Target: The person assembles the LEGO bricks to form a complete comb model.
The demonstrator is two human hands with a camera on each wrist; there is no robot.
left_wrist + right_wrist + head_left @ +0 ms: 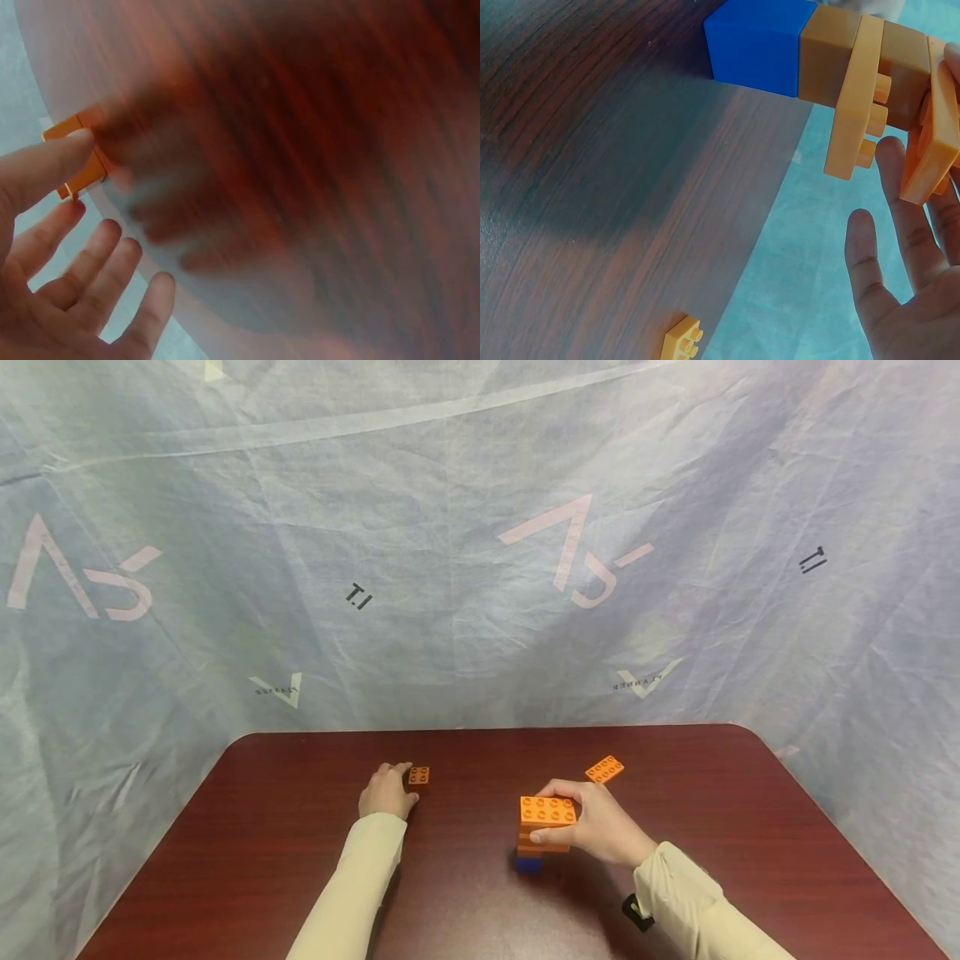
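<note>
A tower of toy building bricks stands on the table, with a blue brick (757,49) at its foot and orange bricks and longer plates above. My right hand (603,822) grips the tower near the top, thumb on the near side, beside the uppermost orange plate (548,810). In the right wrist view, two fingers (862,240) stretch out free below the tower. My left hand (386,793) is at a small orange brick (419,776) with four studs. In the left wrist view its thumb overlaps that brick (88,174), and the index fingertip is right at the edge.
A studded orange plate (604,769) lies on the dark red table (480,910), beyond my right hand. Grey printed cloth (450,568) hangs behind the table and along both sides.
</note>
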